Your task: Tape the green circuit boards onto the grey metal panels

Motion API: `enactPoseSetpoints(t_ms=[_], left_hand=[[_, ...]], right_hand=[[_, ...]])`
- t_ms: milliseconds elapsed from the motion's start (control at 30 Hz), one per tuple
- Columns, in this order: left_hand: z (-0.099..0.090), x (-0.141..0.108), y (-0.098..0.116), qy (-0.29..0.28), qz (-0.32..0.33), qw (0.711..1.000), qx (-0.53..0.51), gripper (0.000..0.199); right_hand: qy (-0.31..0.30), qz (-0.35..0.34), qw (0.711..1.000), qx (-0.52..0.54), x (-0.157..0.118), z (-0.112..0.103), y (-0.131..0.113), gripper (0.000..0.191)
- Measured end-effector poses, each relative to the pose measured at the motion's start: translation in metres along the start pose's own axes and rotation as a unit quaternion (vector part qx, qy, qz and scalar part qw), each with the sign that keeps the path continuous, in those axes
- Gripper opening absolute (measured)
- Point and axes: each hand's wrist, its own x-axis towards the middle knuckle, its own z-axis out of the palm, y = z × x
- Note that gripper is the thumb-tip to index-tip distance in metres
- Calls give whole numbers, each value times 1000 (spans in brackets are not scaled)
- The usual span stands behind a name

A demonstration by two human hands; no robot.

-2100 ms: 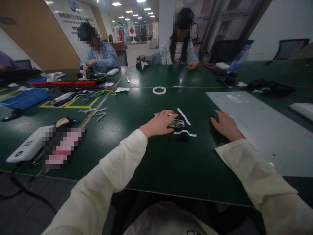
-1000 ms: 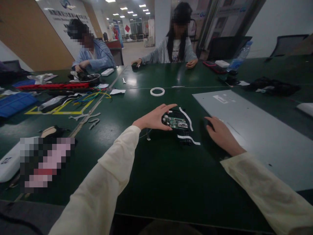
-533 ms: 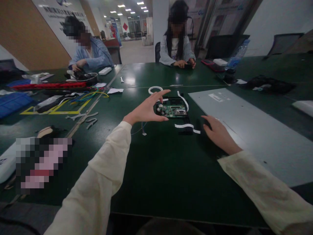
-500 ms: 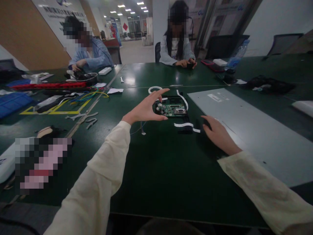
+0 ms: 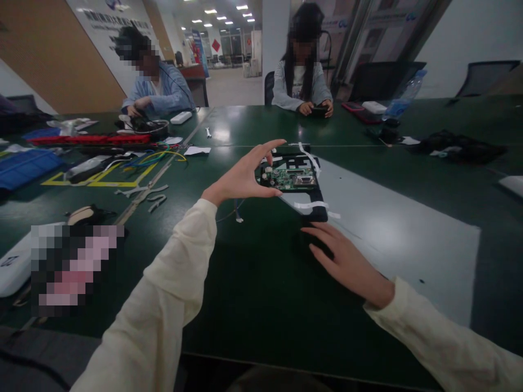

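Observation:
A green circuit board with a silver connector is mounted on a black frame. My left hand grips its left side, thumb at the near edge and fingers at the far edge. White tape strips stick to the frame, some with loose ends. Part of a grey panel shows beneath and to the right of the frame. My right hand, fingers apart and holding nothing, is at the panel's left edge, just below the frame's near corner. A thin cable with a white plug lies near my left wrist.
Two people sit across the green table, hands busy with small items. At left are a blue tray, a red strip, coloured wires and grey offcuts. A water bottle stands back right.
The grey panel has slid left and turned, coming under the black frame. My right hand has moved left and nearer to me. My left hand keeps its hold on the board.

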Motion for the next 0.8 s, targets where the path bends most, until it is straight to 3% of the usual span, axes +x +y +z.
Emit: enactPoseSetpoints(t_ms=[133, 333, 600, 800], left_hand=[[4, 0, 2, -4, -3, 1000, 0, 90], [12, -1, 3, -23, -12, 1000, -3, 87], [28, 1, 5, -50, -11, 998, -23, 87], [35, 1, 8, -66, -9, 998, -12, 82]], right_hand=[[-39, -78, 996, 1, -9, 6, -16, 41], [-107, -134, 985, 32, -15, 6, -26, 42], [-102, -218, 967, 83, -19, 6, -24, 38], [-150, -268, 947, 94, -21, 1, -33, 39]])
